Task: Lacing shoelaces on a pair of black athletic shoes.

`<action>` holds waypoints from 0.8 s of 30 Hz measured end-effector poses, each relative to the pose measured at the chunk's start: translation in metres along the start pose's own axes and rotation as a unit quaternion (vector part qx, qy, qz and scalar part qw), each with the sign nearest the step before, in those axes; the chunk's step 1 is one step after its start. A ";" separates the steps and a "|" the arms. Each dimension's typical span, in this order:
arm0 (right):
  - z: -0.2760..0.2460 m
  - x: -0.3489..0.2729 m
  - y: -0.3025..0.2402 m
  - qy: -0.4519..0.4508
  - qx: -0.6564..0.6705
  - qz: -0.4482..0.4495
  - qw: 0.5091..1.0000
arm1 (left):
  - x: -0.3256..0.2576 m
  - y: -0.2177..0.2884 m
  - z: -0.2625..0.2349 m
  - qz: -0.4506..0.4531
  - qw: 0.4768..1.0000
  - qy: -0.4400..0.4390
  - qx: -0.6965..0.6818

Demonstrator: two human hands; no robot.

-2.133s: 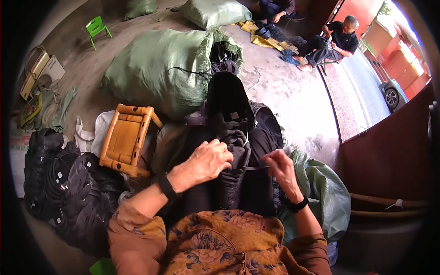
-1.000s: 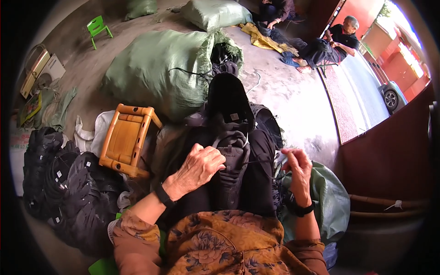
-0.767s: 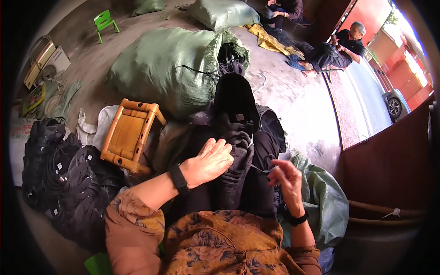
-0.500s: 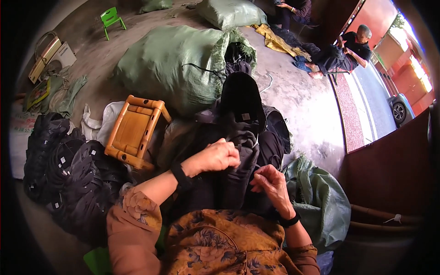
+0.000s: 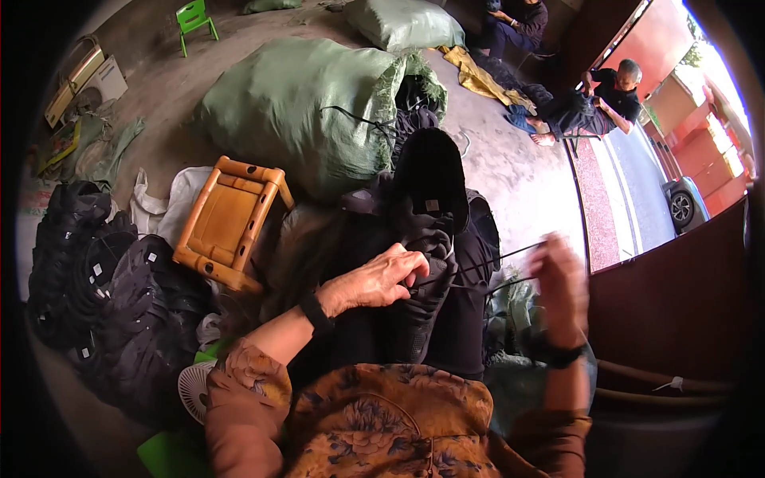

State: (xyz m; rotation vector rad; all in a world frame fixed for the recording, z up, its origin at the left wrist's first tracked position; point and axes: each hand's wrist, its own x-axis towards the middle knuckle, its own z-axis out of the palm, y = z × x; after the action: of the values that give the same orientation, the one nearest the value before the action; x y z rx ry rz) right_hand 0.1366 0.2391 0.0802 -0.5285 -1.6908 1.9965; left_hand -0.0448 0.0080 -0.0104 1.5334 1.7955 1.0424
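Wearing a flowered brown top (image 5: 390, 422), a person sits with a black shoe (image 5: 414, 327) on a dark-trousered lap (image 5: 355, 338), its toe toward the body and its open collar on the far side. The left hand (image 5: 386, 277), a black band (image 5: 316, 314) at its wrist, rests against the shoe's left side with fingers curled; whether they pinch anything cannot be told. The right hand (image 5: 560, 275), blurred and likewise banded, is raised well to the right of the shoe, its fingers closed on black lace (image 5: 510, 256), two strands of which stretch across from the shoe.

Beside the left elbow, a round white grille (image 5: 194, 392) shows partly behind the sleeve, while a crumpled green sack (image 5: 506, 390) sits by the right knee. On the floor (image 5: 171, 95), black shoes (image 5: 119, 311) lie heaped along the left edge, and a bamboo stool (image 5: 225, 223) sits between heap and lap. Farther back, a bulging pale-green bag (image 5: 295, 119) lies across the middle, its frayed mouth facing right.

Near the floor's right edge, a seated co-worker (image 5: 625, 102) bends over something dark, blue slippers (image 5: 520, 119) close to the feet. Toward the far edge are a second seated person (image 5: 510, 33), a yellow cloth (image 5: 478, 76) and a green chair (image 5: 194, 20). Outside, a car (image 5: 685, 207) stands by the road (image 5: 647, 191).
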 end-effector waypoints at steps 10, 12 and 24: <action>-0.014 -0.005 -0.278 0.056 -0.254 -0.462 0.848 | 0.014 -0.003 -0.014 0.005 0.997 -0.037 -0.067; -0.003 0.000 -0.290 -0.108 -0.176 -0.384 0.900 | 0.024 0.014 -0.012 0.020 0.999 0.029 -0.019; -0.335 -0.006 -0.153 0.063 0.382 -0.089 0.918 | -0.024 -0.047 -0.087 -0.004 0.663 0.306 -0.683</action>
State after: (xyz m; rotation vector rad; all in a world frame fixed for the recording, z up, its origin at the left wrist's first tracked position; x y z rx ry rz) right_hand 0.3482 0.5257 0.1750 -0.1976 -0.7361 2.2085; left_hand -0.1367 -0.0358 -0.0040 0.1751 0.6812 2.2774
